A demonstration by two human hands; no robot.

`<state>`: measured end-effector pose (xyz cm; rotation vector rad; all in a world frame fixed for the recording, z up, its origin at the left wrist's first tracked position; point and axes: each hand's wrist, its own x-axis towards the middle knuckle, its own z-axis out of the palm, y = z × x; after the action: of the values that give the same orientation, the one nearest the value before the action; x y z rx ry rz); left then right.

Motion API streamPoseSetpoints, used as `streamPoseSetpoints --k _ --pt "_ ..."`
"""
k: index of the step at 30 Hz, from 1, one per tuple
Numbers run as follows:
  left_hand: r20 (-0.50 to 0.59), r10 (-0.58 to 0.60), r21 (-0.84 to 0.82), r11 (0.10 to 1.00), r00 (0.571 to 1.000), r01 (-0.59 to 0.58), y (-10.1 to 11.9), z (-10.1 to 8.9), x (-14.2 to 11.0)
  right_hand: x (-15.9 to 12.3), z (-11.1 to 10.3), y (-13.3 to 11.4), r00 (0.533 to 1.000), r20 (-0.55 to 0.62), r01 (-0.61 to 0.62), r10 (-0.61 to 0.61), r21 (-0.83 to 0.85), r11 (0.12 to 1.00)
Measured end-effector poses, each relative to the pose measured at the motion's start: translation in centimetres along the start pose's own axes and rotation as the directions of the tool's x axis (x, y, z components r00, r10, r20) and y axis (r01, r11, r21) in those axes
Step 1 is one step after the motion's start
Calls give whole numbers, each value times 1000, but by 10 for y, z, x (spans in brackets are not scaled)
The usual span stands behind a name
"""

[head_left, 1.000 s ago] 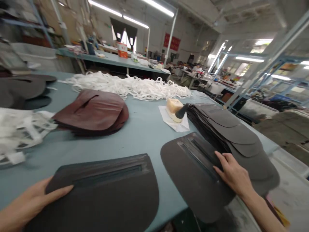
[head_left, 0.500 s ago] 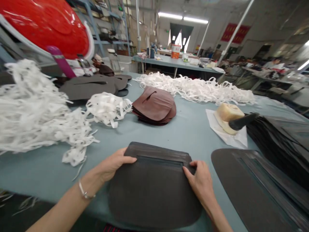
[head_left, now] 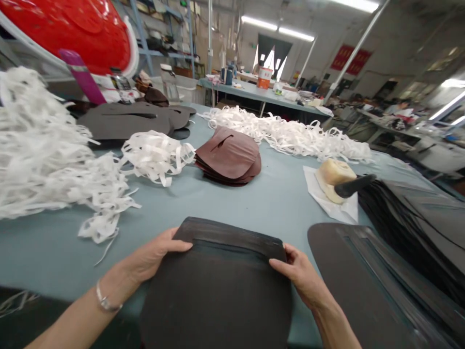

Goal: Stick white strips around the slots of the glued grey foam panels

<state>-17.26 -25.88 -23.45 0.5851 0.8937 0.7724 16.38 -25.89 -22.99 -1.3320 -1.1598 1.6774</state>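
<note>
We hold one dark piece (head_left: pixel 218 295) at the near edge of one blue table (head_left: pixel 283 198). Past it sits one brown stack (head_left: pixel 232 152). Our left hand (head_left: pixel 157 255) and right hand (head_left: pixel 301 272), apart, each pinch the piece near a top corner, thumbs on top.

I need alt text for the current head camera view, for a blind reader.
A person's left hand and right hand hold a dark panel by its upper corners at a blue-green table. Beyond lie stacked brown pieces and heaped white strips.
</note>
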Motion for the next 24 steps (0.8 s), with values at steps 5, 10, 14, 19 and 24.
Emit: streamPoseSetpoints --k 5,10,14,19,24 --pt "41 -21 -26 999 999 22 -6 1 -3 -2 -3 5 1000 -18 -21 25 211 977" --pt "164 -37 -74 996 986 49 -11 16 -13 -1 -10 7 998 49 -62 49 316 947" --pt "293 -78 -36 995 953 93 -15 18 -15 -1 -12 8 995 68 -92 73 341 935" --pt "443 -103 32 995 890 99 -32 0 -10 0 -15 9 992 74 -119 99 360 925" --pt "438 12 -177 982 899 73 -34 -11 -11 -16 -13 4 983 174 -133 59 454 881"
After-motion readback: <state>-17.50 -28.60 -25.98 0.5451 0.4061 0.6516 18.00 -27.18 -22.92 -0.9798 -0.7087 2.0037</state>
